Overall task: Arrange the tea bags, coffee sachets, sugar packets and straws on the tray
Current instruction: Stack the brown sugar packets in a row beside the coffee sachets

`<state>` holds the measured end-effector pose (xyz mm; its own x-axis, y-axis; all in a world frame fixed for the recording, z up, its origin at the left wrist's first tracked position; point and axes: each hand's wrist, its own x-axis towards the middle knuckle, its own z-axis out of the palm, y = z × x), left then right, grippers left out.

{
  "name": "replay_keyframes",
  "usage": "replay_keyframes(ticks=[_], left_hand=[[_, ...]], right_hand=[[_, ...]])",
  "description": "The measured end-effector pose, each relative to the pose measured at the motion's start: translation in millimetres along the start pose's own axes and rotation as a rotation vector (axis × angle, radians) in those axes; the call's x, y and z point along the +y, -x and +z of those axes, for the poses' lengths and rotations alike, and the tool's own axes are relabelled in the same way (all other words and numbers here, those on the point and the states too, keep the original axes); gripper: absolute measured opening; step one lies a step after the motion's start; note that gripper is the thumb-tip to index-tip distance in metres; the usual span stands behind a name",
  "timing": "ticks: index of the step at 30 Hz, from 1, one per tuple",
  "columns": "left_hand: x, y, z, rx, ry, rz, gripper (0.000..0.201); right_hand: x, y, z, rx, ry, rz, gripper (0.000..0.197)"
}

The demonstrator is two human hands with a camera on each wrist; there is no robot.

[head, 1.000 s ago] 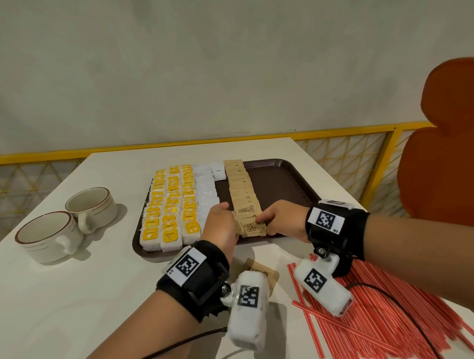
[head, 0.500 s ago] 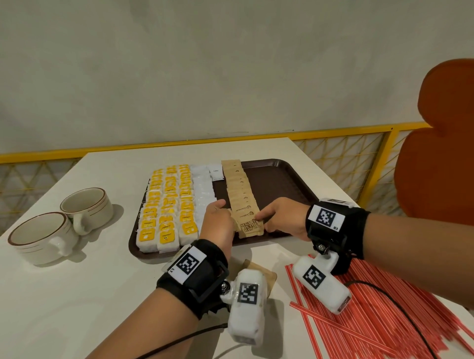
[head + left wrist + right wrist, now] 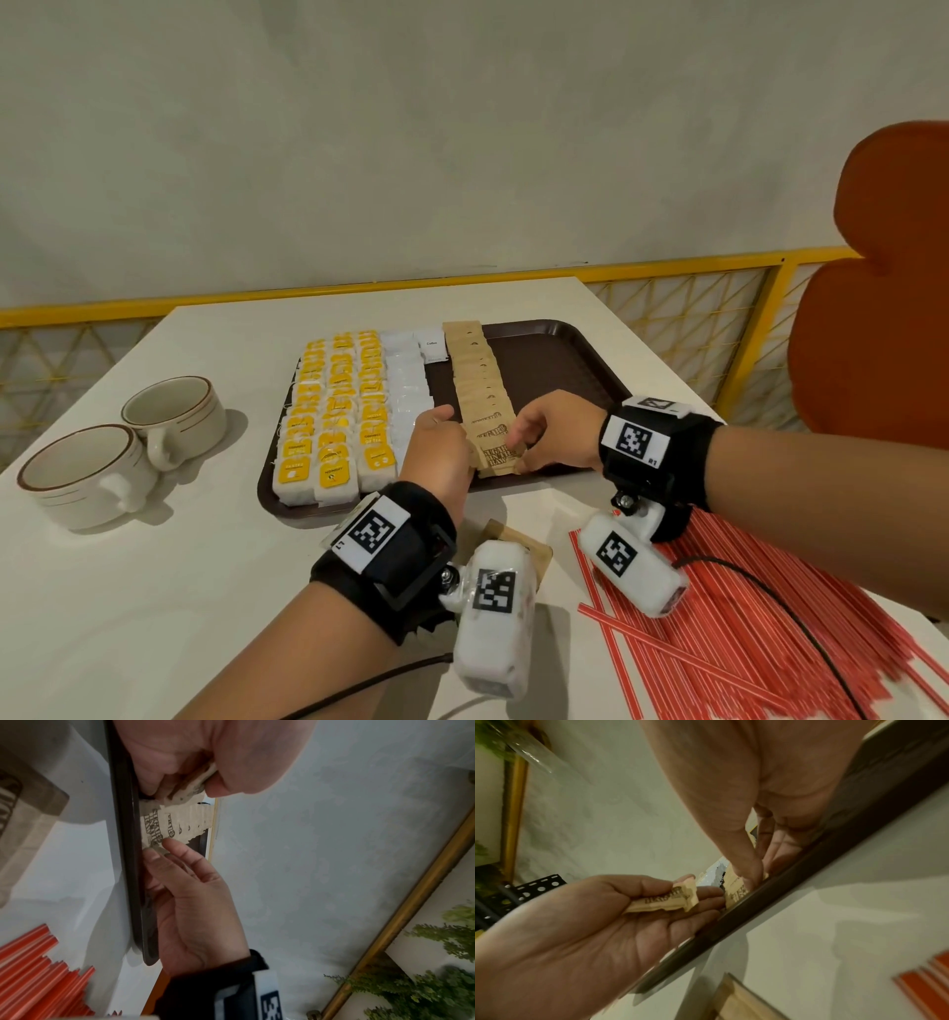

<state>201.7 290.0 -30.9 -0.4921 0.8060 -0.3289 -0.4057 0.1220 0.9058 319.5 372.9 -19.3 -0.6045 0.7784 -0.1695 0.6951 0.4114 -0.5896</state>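
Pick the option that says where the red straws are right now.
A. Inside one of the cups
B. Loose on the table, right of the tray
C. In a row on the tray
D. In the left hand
B: the red straws lie in a loose heap on the white table, below the right hand and off the brown tray.

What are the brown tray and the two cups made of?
The tray looks like dark brown plastic: dull, finely textured, with a rolled rim. The two cups look like glazed ceramic: glossy cream with a brown rim band. Neither is certain from looks alone.
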Motion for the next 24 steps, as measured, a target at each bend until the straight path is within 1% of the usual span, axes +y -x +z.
replay_keyframes(ticks=[5,10,12,15,16,17,18,19,20,21,22,23,24], left_hand=[[1,-4,5,0.015,-0.034,0.001,0.045],[7,-4,5,0.012,-0.024,0.007,0.044],[12,1,2,-0.024,0.008,0.022,0.044],[20,12,-9,-0.108,0.047,0.082,0.038],[22,15,-16,-0.137,0.051,0.1,0.035],[24,17,-24,-0.166,0.053,0.109,0.031],[26,19,-33,-0.193,0.052,0.109,0.029],[28,21,-42,-0.214,0.043,0.108,0.028],[28,23,-51,-0.227,0.02,0.106,0.027],[29,25,-59,-0.233,-0.012,0.106,0.027],[28,27,-64,-0.233,-0.042,0.112,0.026],[27,30,-67,-0.23,-0.069,0.125,0.026],[26,32,-69,-0.223,-0.093,0.144,0.026]], right_hand=[[-1,-9,8,0.016,0.073,-0.007,0.023],[2,-14,7,0.031,0.044,0.008,0.02],[1,-13,4,0.054,0.003,0.008,0.02],[-6,-2,-6,0.136,-0.103,-0.031,0.018],[-9,5,-8,0.124,-0.13,-0.06,0.016],[-14,14,-9,0.075,-0.132,-0.094,0.014],[-18,23,-9,-0.009,-0.09,-0.124,0.015],[-23,33,-6,-0.117,0.002,-0.144,0.019],[-27,41,0,-0.22,0.13,-0.151,0.027],[-30,47,7,-0.294,0.275,-0.149,0.037],[-32,52,14,-0.327,0.403,-0.147,0.045],[-32,54,21,-0.329,0.479,-0.142,0.05],[-33,54,26,-0.321,0.497,-0.132,0.052]])
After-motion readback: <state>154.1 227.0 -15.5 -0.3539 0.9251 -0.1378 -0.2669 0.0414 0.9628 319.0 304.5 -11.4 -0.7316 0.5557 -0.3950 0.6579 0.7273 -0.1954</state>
